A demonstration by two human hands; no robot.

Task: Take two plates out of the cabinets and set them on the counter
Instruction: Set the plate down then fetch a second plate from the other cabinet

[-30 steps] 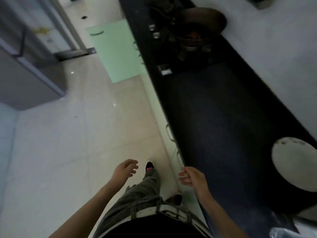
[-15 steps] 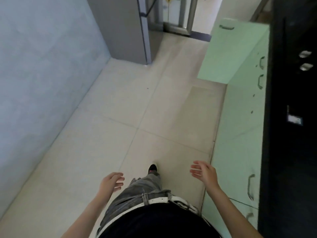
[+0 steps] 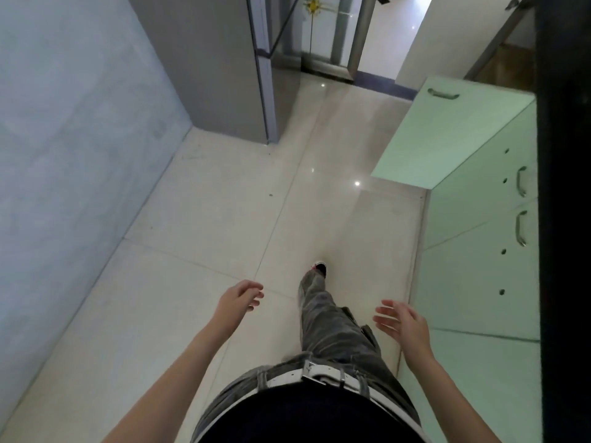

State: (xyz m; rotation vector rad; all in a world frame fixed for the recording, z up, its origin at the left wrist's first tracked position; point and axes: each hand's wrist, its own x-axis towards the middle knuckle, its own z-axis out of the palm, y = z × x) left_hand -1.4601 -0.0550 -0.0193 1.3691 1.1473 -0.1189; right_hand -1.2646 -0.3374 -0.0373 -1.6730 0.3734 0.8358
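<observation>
Pale green cabinets [image 3: 473, 251] run along the right of the right hand [image 3: 403, 324], under a black counter [image 3: 563, 219] edge. One door [image 3: 447, 135] stands swung open ahead of that hand, well apart from it; the interior behind it is hidden. No plates in view anywhere, so their location can't be told; likely inside a cabinet.

Both hands empty. Left hand [image 3: 238, 298] loosely curled, fingers half bent, nothing in it. Right hand spread, fingers fanned, palm turned inward, close to the nearest cabinet front but not touching.

Progress: judged at the start. No plate in hand, and none can be seen on the counter, since only its dark edge is visible. Both plates look left to fetch and set down. Next move probably a reach for the open door's cabinet or a handle [image 3: 522, 228] up ahead of the right hand.

Hidden or cut off: counter top, cabinet insides. A grey fridge [image 3: 224, 65] stands far ahead of the left hand. Tile floor [image 3: 192, 251] lies under both.
</observation>
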